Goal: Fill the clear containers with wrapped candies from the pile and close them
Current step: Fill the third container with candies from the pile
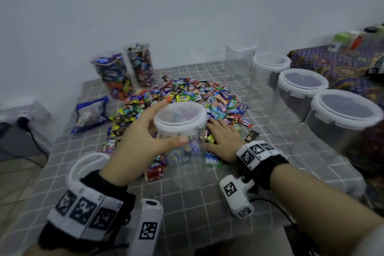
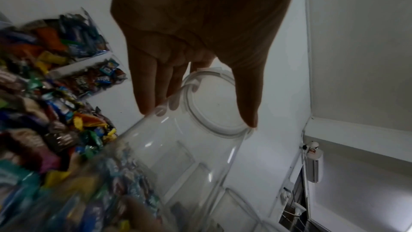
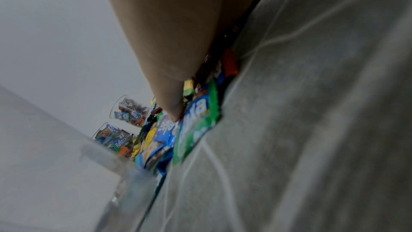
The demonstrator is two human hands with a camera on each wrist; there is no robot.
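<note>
container [image 1: 182, 141]: clear, white-lidded, upright | candies [image 1: 187, 95]: piled behind it

The candy pile [image 1: 182, 97] lies at the middle of the table [image 1: 207, 210]. Before the pile stands a lidded container [image 1: 182, 137], the left hand [image 1: 135, 147] around its upper part from the left, thumb on its near side. Right of that container, the right hand [image 1: 223, 141] lies flat on the pile's near edge. Behind the pile to the left stand two filled containers [image 1: 124, 72]; left of the pile lies a zip pouch [image 1: 90, 114]. Right of the pile, a row of empty containers [image 1: 299, 87] runs from the wall toward the near right. A loose lid [image 1: 87, 164] lies near left of the pile.
</note>
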